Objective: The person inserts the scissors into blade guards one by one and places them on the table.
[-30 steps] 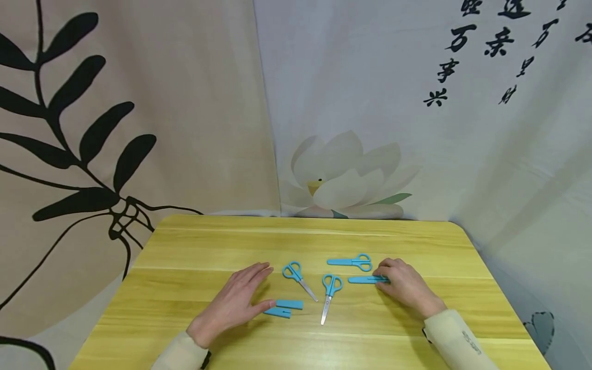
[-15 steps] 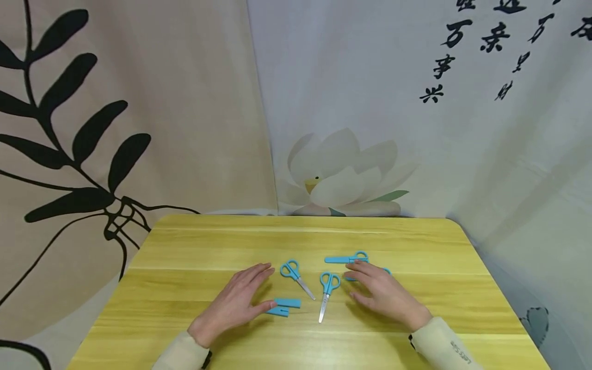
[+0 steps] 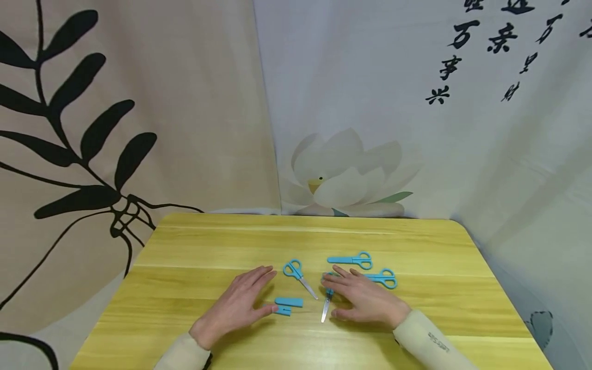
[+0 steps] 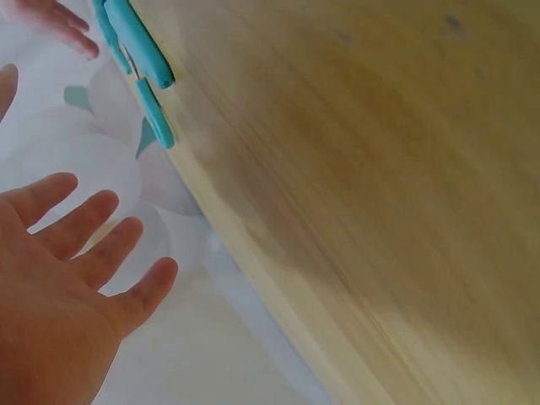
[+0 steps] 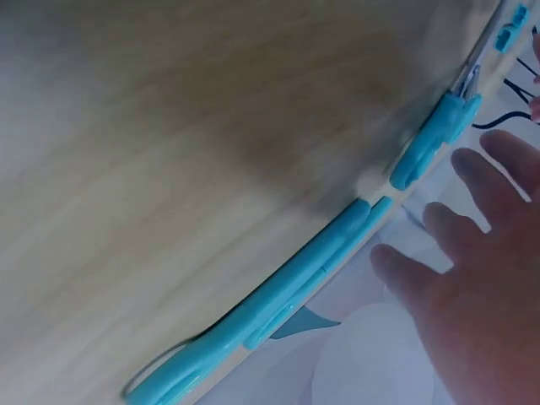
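Note:
My left hand hovers at the left with fingers extended, its thumb overlapping one of two loose blue blade covers in the head view. The left wrist view shows its fingers spread and holding nothing. Right of the covers lie bare scissors with blue handles. My right hand is over a second bare pair of scissors, fingertips hiding most of the handles. In the right wrist view its fingers are apart. Behind it are covered scissors, partly hidden, and farther back another covered pair.
Everything lies on a yellow wooden table with rounded far corners. A printed cloth with leaves, a lotus and black characters hangs behind and beside it.
My right hand has let go of the covered scissors on the right and moved left to over the bare scissors in the middle. My left hand has stayed nearly still.

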`<state>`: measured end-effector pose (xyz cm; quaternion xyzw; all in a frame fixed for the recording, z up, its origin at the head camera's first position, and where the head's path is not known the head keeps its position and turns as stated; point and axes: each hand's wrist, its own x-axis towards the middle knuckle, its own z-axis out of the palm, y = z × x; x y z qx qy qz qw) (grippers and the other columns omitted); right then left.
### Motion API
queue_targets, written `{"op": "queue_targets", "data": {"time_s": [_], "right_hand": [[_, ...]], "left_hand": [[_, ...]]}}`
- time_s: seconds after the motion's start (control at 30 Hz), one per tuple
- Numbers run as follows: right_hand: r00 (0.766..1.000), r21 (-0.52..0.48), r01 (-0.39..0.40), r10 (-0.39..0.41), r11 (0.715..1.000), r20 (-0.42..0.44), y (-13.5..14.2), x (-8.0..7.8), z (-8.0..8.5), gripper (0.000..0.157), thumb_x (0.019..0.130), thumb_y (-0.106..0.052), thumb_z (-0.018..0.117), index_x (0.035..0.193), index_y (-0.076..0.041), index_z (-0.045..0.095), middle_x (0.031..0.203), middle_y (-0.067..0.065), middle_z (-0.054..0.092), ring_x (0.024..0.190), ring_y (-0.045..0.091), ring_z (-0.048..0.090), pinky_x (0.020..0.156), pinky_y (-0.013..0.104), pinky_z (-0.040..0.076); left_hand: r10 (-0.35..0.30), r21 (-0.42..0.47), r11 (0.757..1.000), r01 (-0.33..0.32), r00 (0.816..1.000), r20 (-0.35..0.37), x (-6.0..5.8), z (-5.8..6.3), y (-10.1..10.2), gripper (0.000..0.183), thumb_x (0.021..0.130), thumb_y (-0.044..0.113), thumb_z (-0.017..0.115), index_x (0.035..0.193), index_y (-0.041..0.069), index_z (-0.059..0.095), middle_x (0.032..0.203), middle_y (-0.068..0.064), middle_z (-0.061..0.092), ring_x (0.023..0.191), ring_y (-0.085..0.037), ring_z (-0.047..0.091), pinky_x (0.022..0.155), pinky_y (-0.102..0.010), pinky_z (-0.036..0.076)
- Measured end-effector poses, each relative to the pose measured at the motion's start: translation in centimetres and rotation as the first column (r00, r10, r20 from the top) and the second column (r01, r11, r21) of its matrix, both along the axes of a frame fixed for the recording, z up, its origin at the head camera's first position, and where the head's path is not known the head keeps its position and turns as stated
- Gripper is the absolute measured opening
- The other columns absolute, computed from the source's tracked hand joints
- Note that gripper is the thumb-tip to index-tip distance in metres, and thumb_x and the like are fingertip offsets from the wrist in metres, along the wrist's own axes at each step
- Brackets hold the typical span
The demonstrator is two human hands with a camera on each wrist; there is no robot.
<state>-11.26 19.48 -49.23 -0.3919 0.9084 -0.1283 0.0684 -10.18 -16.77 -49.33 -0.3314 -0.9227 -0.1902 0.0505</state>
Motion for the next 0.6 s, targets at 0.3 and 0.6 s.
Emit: {"op": "queue_targets", "data": {"time_s": [0.3,0.6], "right_hand": [[0.999,0.021,-0.008,0.009,1.000,-0.050,0.7,0.4,-0.3,0.062,0.099,-0.051,0.066,0.149,-0.015,0.057,0.150,0.004,0.057,0.149,0.036,0.038,0.116,0.067,0.031],[0.993,-0.028,0.008,-0.011,1.000,-0.122,1.7,1.2,-0.2,0.059,0.093,-0.051,0.075,0.139,-0.015,0.065,0.142,0.003,0.062,0.144,0.035,0.044,0.114,0.059,0.039]], "left_hand": [[0.015,-0.008,1.000,-0.015,1.000,0.018,0.1,0.0,-0.2,0.078,0.096,0.056,0.069,0.152,0.005,0.049,0.155,-0.016,0.048,0.141,-0.038,0.047,0.112,-0.060,0.041],[0.017,-0.010,1.000,-0.017,0.999,0.039,0.2,-0.2,-0.1,0.078,0.095,0.054,0.071,0.152,0.006,0.050,0.155,-0.014,0.048,0.142,-0.037,0.046,0.112,-0.060,0.041]]}}
